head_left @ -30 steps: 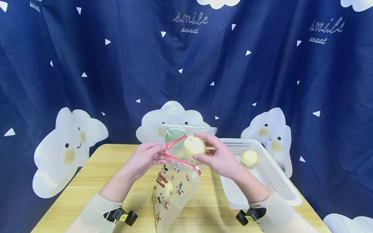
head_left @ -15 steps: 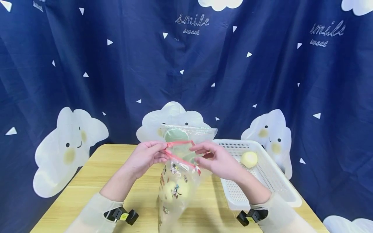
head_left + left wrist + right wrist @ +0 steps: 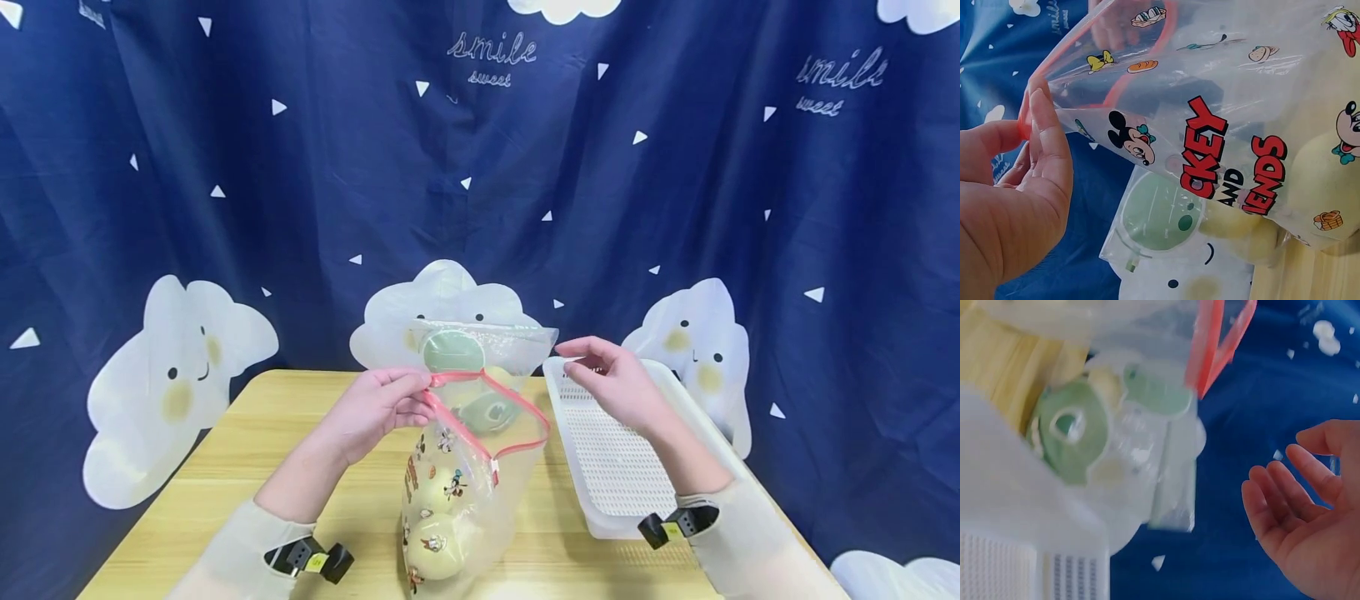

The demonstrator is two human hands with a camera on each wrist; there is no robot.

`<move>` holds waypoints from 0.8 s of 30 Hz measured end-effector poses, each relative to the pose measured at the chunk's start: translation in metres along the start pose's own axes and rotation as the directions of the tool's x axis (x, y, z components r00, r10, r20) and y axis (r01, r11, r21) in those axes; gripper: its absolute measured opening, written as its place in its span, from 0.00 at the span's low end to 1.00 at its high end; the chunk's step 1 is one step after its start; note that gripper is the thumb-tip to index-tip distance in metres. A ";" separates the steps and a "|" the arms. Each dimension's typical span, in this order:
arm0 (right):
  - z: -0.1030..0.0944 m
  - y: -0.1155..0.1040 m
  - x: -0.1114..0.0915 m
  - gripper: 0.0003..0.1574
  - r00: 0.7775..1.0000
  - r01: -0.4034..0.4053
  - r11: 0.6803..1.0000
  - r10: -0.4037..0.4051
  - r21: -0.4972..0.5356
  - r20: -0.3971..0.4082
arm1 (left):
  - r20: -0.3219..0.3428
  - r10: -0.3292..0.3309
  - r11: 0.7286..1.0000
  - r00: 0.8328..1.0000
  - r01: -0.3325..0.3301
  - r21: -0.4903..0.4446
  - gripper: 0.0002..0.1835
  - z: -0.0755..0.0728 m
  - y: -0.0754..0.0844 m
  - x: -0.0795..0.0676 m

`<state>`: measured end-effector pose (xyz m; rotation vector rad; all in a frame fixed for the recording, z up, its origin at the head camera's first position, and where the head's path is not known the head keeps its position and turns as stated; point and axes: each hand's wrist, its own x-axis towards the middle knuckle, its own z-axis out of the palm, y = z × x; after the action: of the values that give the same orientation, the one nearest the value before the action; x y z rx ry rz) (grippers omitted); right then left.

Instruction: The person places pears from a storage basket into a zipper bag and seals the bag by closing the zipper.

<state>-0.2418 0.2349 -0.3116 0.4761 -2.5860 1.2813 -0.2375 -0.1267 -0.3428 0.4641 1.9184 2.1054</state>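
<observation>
My left hand [image 3: 382, 404] pinches the red-edged rim of a clear zip bag [image 3: 495, 500] printed with cartoon figures. In the left wrist view the thumb and fingertips of this hand [image 3: 1029, 169] meet at the bag's corner. The bag's mouth gapes toward the right. Round pale yellow fruits, pear-like [image 3: 437, 546], show through the plastic low in the bag. My right hand [image 3: 615, 383] hovers over the far left part of a white basket [image 3: 600, 500], holding nothing. Its fingers are loosely bent, as the right wrist view shows of the hand [image 3: 1310, 519].
Behind the zip bag stands another clear bag [image 3: 517, 337] with a green print [image 3: 453, 352] and yellow fruit inside. The wooden table [image 3: 247, 483] carries everything, with a dark blue curtain [image 3: 375, 167] behind it. My right forearm covers part of the basket.
The right hand has let a yellow fruit drop into the zip bag, then moved right over the basket. The bag hangs fuller, its mouth wider. The left hand has kept its pinch.
</observation>
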 end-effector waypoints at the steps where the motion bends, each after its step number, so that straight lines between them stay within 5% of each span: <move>1: -0.002 0.006 0.002 0.18 1.000 -0.017 1.000 0.017 -0.010 -0.008 | -0.002 -0.004 1.000 1.000 0.004 -0.001 0.13 0.000 -0.001 0.000; 8: -0.014 0.042 0.010 0.21 0.992 -0.126 0.990 0.124 -0.065 -0.033 | -0.009 -0.012 1.000 1.000 0.012 -0.007 0.16 -0.003 -0.003 0.000; 24: -0.028 0.109 0.031 0.27 0.976 -0.215 0.954 0.219 -0.207 -0.005 | -0.018 -0.016 1.000 1.000 0.016 0.001 0.23 -0.008 -0.005 -0.003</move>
<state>-0.3108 0.3134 -0.3643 0.1692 -2.8106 1.0534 -0.2379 -0.1350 -0.3485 0.4298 1.9272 2.1059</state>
